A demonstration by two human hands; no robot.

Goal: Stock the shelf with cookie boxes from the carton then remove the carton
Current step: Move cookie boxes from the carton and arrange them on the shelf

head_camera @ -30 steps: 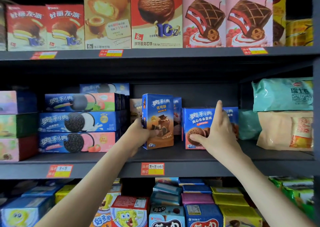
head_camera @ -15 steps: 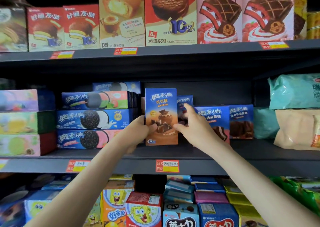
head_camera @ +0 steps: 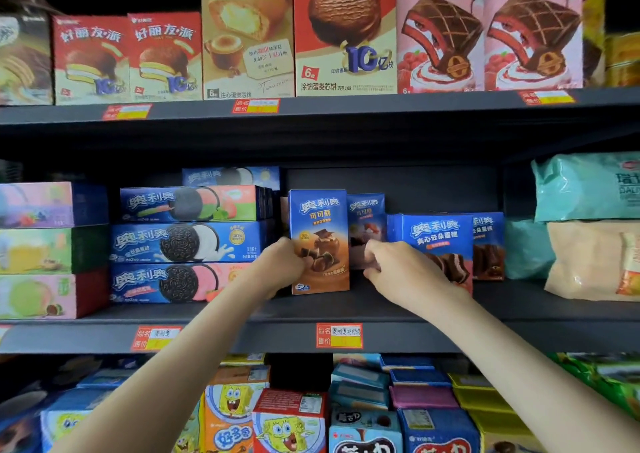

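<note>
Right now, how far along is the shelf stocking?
Partway, it seems: flat cookie boxes already lie stacked on the middle shelf. In hand: the left hand grips an upright brown-and-blue box, while the right hand pinches a second box behind it. The carton is out of view, so the remaining boxes and its removal cannot be judged.

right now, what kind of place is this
Probably a shop's snack aisle: dark shelves packed with cookie boxes and cake boxes, with red-and-yellow price tags along the shelf edges.

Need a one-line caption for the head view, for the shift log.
Left hand grips an upright cookie box on the middle shelf; right hand pinches the second box just behind it.
</note>
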